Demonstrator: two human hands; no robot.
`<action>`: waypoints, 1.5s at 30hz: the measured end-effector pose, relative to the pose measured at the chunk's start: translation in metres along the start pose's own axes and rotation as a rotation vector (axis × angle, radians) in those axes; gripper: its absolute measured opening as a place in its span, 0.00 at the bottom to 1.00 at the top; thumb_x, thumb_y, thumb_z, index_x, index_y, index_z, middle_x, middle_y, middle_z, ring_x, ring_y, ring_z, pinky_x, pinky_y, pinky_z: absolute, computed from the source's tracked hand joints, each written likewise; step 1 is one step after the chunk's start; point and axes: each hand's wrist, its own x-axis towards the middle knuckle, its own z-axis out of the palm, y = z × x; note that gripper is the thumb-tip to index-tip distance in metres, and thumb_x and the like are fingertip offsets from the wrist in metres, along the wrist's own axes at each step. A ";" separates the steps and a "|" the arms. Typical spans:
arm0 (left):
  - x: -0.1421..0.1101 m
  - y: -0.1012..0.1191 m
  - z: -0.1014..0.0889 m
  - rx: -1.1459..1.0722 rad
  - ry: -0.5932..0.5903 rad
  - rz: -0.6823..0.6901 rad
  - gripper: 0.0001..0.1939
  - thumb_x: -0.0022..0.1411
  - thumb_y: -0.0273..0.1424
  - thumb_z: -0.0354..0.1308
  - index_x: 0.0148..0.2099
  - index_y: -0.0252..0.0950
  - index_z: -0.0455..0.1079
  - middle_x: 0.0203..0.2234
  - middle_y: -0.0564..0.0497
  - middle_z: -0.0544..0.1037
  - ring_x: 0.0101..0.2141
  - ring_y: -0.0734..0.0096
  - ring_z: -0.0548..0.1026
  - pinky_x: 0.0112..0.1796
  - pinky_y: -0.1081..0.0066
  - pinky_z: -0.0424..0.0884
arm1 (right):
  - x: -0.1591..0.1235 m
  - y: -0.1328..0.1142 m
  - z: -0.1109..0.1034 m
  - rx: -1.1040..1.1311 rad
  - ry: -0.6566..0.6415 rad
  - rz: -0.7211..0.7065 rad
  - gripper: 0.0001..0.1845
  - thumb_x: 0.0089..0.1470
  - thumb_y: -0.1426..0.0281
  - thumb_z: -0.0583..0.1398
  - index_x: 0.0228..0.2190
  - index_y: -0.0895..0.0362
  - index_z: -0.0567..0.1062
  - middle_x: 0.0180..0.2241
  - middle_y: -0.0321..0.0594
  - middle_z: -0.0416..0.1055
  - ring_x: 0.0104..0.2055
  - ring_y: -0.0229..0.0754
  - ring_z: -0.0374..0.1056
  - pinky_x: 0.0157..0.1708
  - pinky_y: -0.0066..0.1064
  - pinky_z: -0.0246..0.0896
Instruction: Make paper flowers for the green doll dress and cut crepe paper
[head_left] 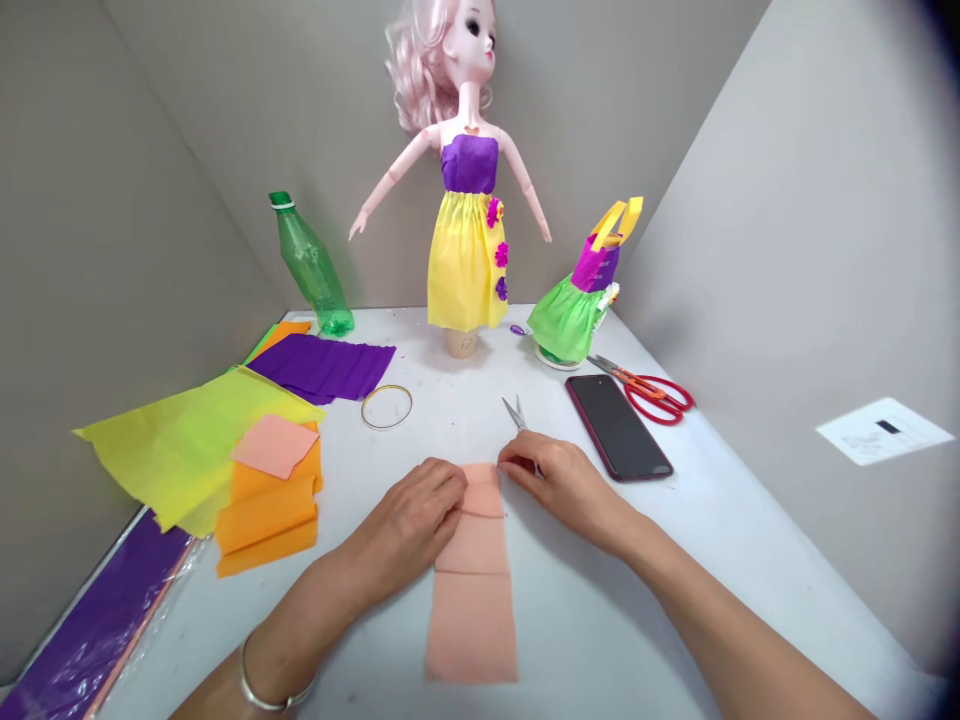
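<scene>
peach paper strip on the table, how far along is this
Done: a yellow-and-purple crepe-paper dress on the pink-haired doll and a green-and-magenta paper dress beside it. In hand: left hand and right hand press a creased peach crepe-paper strip. Remaining: orange crepe-paper stack and yellow crepe-paper sheet lie loose.

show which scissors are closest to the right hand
The silver-bladed scissors at the right hand; the red-handled pair lies farther off, past the black phone.

Bare left hand [409, 525], bare right hand [570, 490], thin silver bangle [271, 692] around the left wrist [300, 640]
</scene>
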 end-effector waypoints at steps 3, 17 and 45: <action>0.000 -0.002 0.002 -0.003 -0.009 -0.010 0.08 0.66 0.20 0.47 0.39 0.38 0.63 0.40 0.49 0.71 0.43 0.64 0.68 0.44 0.65 0.68 | 0.000 -0.003 0.007 -0.028 0.043 -0.110 0.09 0.62 0.73 0.56 0.35 0.55 0.76 0.35 0.39 0.71 0.38 0.41 0.66 0.36 0.30 0.59; 0.004 -0.006 0.003 -0.161 0.063 -0.097 0.10 0.71 0.27 0.44 0.45 0.39 0.66 0.40 0.50 0.74 0.41 0.68 0.72 0.43 0.66 0.70 | 0.002 -0.002 0.025 -0.298 0.054 -0.324 0.11 0.63 0.77 0.54 0.41 0.58 0.76 0.38 0.45 0.70 0.41 0.45 0.61 0.39 0.36 0.59; 0.006 -0.020 -0.002 0.013 0.057 -0.049 0.04 0.66 0.26 0.55 0.43 0.39 0.66 0.41 0.49 0.73 0.47 0.62 0.67 0.55 0.56 0.59 | -0.001 -0.007 0.026 -0.400 -0.007 -0.405 0.12 0.61 0.82 0.52 0.38 0.60 0.74 0.37 0.43 0.70 0.40 0.44 0.61 0.41 0.36 0.53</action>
